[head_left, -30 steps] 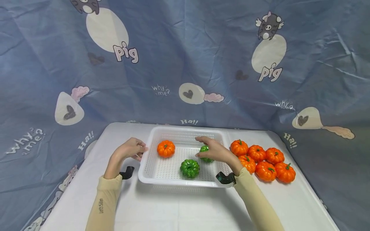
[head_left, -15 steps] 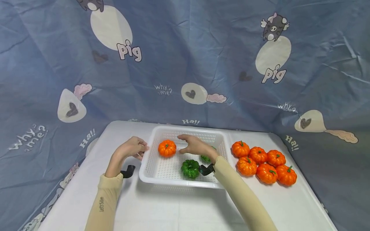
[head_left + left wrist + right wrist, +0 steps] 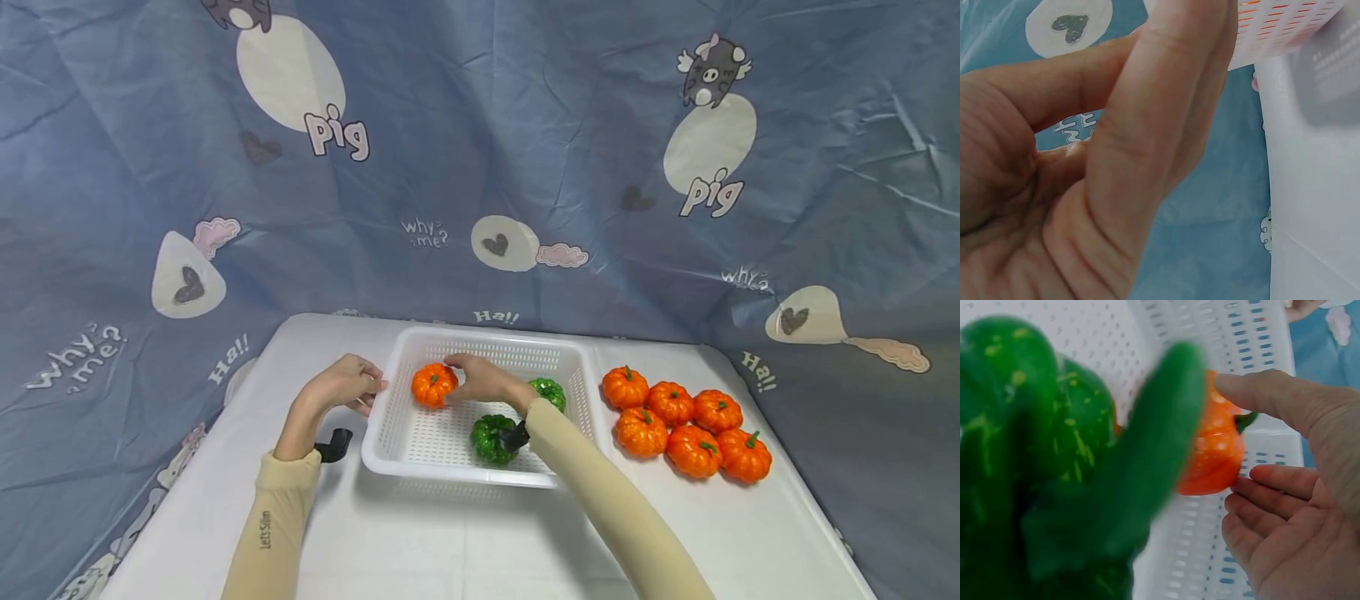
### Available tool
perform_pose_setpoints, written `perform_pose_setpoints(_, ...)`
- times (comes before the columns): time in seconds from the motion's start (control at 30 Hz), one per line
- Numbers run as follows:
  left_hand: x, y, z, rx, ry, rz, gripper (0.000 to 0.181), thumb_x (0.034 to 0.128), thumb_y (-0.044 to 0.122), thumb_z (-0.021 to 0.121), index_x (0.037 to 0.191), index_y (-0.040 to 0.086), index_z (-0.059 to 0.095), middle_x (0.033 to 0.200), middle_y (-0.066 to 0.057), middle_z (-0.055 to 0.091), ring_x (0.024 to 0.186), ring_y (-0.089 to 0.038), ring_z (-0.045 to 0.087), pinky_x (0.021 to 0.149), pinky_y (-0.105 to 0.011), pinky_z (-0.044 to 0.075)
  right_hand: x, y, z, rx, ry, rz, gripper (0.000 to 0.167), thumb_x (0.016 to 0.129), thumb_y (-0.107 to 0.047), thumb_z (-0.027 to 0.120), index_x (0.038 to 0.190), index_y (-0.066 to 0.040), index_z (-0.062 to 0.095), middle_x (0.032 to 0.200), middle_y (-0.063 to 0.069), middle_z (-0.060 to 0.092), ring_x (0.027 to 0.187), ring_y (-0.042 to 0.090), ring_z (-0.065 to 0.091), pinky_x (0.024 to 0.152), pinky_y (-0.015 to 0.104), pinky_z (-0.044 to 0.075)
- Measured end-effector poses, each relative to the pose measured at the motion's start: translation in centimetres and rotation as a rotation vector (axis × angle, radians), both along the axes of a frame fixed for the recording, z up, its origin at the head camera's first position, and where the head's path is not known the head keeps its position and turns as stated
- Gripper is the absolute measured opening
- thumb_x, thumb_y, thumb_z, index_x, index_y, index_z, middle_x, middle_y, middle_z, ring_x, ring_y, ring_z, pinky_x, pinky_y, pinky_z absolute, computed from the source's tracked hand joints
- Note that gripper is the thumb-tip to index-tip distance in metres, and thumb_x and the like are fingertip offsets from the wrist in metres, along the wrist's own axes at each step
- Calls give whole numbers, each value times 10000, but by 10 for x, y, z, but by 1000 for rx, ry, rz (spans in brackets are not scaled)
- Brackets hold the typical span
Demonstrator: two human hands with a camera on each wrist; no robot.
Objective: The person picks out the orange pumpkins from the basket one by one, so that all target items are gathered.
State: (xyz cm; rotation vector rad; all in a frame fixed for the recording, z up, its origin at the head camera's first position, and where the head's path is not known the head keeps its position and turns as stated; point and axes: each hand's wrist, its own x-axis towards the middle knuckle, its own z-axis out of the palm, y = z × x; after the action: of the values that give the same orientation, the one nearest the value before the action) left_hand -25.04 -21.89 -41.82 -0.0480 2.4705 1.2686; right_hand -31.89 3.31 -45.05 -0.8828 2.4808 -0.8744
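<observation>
A white perforated plastic basket (image 3: 472, 476) holds one orange toy pumpkin (image 3: 433, 386) at its left and two green toy pumpkins, one in front (image 3: 489, 440) and one farther right (image 3: 550, 392). My left hand (image 3: 347, 383) pinches the basket's left rim between thumb and fingers; the fingertips are hidden in the left wrist view. Inside the basket, my right hand (image 3: 483, 382) is at the orange pumpkin's right side, thumb and fingers spread at its edge. In the right wrist view the thumb tip meets or overlaps the orange pumpkin (image 3: 1213, 450); a green pumpkin (image 3: 1029, 406) fills the foreground.
Several orange toy pumpkins (image 3: 672, 403) stand grouped on the white table (image 3: 450, 550) to the right of the basket. A blue printed cloth (image 3: 420, 167) hangs behind the table and along its sides.
My right hand has moved left across the basket, from above the right green pumpkin to the orange pumpkin. My left hand stays at the rim. The head view has shifted slightly.
</observation>
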Motion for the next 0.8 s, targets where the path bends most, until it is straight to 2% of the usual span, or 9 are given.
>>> perform_pose_setpoints(0.43, -1, -1, 0, -4, 0, -2, 417, 980, 126, 560, 1307, -121, 485, 995, -200, 644, 752, -181, 661, 663, -304, 608, -2, -16, -11, 92, -28, -59, 766, 787, -211, 795, 1431, -24, 425, 1403, 128, 521, 1283, 249, 498, 1111, 366, 394)
perform_pose_setpoints(0.63, -1, -1, 0, -4, 0, -3, 418, 983, 122, 551, 1312, -124, 478, 990, -199, 642, 739, -180, 660, 656, -303, 608, -2, -11, -9, 69, -15, -45, 711, 778, -169, 776, 1395, -9, 462, 1343, 131, 562, 1213, 240, 541, 1080, 357, 420)
perform_pose_setpoints(0.8, 0, 0, 1, 3, -4, -3, 417, 981, 120, 555, 1309, -127, 480, 1001, -207, 642, 758, -188, 661, 660, -307, 608, 2, -6, 0, 5, -19, -56, 676, 756, -134, 778, 1355, -5, 494, 1269, 127, 597, 1120, 218, 574, 1013, 335, 468)
